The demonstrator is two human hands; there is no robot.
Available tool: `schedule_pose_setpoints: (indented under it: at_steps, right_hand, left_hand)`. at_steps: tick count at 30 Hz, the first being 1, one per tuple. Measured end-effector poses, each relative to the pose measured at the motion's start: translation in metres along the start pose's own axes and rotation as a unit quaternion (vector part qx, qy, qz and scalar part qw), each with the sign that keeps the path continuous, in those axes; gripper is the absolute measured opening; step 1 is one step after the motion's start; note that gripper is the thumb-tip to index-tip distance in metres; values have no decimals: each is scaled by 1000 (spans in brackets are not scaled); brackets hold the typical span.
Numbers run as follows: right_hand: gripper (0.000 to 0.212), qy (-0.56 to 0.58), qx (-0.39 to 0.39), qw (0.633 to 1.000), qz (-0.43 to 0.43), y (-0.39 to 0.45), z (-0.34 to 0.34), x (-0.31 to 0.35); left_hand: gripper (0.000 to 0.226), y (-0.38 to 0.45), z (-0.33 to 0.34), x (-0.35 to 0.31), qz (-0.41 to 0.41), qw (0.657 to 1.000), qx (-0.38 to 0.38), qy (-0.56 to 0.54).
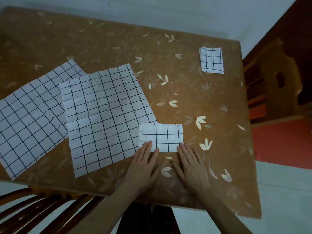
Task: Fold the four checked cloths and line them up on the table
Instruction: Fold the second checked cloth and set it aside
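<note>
A white cloth with a black check, folded to a small rectangle (162, 135), lies near the table's front edge. My left hand (143, 168) and my right hand (192, 168) lie flat, fingers together, fingertips on the rectangle's near edge at its two corners. It overlaps the corner of an unfolded checked cloth (104, 115) spread to the left. A second unfolded checked cloth (32, 115) lies further left, partly under the first. Another folded checked cloth (211, 60) sits at the far right of the table.
The table (194, 92) carries a brown covering with pale leaf prints. A wooden chair back (33, 210) stands at the front left. Another wooden chair (273, 85) is beyond the table's right edge, over a red floor.
</note>
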State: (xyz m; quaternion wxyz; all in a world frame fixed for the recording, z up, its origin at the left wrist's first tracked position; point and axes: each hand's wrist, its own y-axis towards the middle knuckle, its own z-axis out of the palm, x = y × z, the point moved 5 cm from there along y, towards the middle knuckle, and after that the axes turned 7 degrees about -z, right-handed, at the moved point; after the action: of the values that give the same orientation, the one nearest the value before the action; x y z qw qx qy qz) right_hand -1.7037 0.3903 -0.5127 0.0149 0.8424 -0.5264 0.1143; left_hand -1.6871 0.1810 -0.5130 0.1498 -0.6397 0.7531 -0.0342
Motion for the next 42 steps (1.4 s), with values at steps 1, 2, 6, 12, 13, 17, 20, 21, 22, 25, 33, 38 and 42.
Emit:
schedule_pose_setpoints:
  at_steps: [1,2,6,12,13,17,20,21,22,25,33,38,42]
  right_hand:
    - [68,7,-8,1000,-7,3,-4,-2]
    - [66,12,-12,1000,-18,6,-9,-2]
    - [59,19,-31,995,-88,26,-24,-7]
    - [57,-26,-1,994,-106,47,-20,-34]
    - [58,-27,0,994,-103,51,-20,-38]
    - [59,-7,-10,999,-42,68,-28,-45]
    - [61,-4,-5,1000,-30,72,-29,-43]
    - [62,-3,-3,1000,-25,72,-28,-42]
    - [62,-1,-1,1000,-20,73,-28,-41]
    - [58,23,2,1000,2,74,-28,-37]
    - [56,104,-30,975,192,66,-42,-7]
    - [62,133,23,936,326,60,-38,9]
    - [82,197,14,900,388,61,-34,12]
  left_hand:
    - [68,2,-3,-4,-4,1000,-10,-2]
    - [67,5,-7,-9,-2,1000,-23,-4]
    - [63,19,-15,-43,42,997,-59,-4]
    - [67,31,7,-56,47,998,-30,-41]
    - [68,30,7,-55,45,998,-26,-44]
    - [65,30,3,-54,48,997,-33,-55]
    - [63,31,1,-54,45,997,-32,-61]
    - [63,31,1,-55,43,997,-30,-63]
    - [61,31,-1,-55,40,997,-28,-68]
    - [57,33,-11,-55,16,993,-35,-113]
    - [61,32,-46,6,-428,869,-89,-233]
    - [73,44,-44,8,-461,864,3,-202]
    - [62,52,-46,7,-493,836,28,-240]
